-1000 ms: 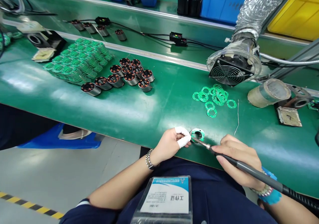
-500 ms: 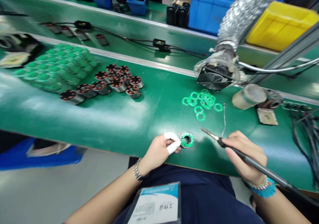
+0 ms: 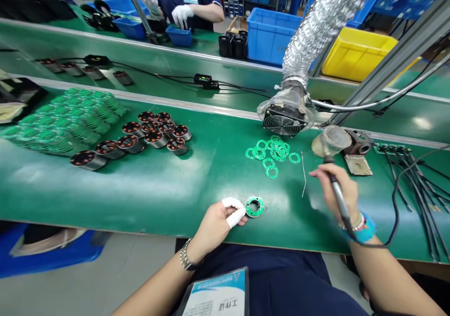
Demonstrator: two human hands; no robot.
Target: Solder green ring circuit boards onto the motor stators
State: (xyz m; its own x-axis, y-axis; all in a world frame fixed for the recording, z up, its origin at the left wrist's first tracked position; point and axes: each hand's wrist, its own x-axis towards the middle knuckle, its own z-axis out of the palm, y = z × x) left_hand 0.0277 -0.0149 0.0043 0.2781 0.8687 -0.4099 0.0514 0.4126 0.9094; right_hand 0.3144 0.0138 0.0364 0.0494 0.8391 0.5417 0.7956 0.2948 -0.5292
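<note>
My left hand (image 3: 225, 218), with white covers on thumb and a finger, pinches the edge of a motor stator topped by a green ring-shaped circuit board (image 3: 260, 211) near the bench's front edge. My right hand (image 3: 339, 189) is closed round a soldering iron (image 3: 338, 195), whose tip end points away from me toward a round pale pot (image 3: 330, 141); the tip itself is hard to make out. A thin strand of solder wire (image 3: 303, 177) lies on the bench left of that hand. Beyond it is a loose pile of green ring boards (image 3: 277, 149).
Copper-wound stators (image 3: 154, 137) and stacked green boards (image 3: 66, 119) stand at left. A fan (image 3: 284, 121) on a foil duct (image 3: 305, 30) hangs behind the ring boards. Right are a soldering iron stand (image 3: 357, 159) and black cables (image 3: 418, 189). A gloved co-worker (image 3: 183, 16) is across the bench.
My right hand has swung the soldering iron away from the stator, up toward the pale pot. My left hand keeps its pinch on the stator. The head view has shifted, showing more of the co-worker.
</note>
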